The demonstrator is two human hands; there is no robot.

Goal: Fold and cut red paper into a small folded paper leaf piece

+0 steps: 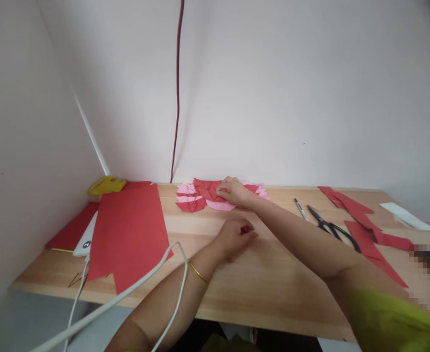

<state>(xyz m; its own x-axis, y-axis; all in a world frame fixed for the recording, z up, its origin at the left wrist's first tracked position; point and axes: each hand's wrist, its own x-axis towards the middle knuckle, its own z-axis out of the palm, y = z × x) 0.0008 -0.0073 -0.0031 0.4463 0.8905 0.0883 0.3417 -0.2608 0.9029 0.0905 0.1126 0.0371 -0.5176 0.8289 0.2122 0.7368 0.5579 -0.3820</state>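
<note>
Red and pink paper cutouts (204, 188) lie near back edge of wooden table (273, 288). Right hand (232, 191) is over them, fingertips bunched; cannot tell whether they pinch paper. Left hand (235, 237) is nearer, loosely curled, gap beside thumb. Scissors (322, 224) lie to right.

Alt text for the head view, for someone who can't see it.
The right hand is over red and pink cut paper at the back of a wooden table; the left hand, loosely curled, is nearer the front edge. Large red sheets lie on the left, with a pen, black scissors and red scraps on the right.
</note>
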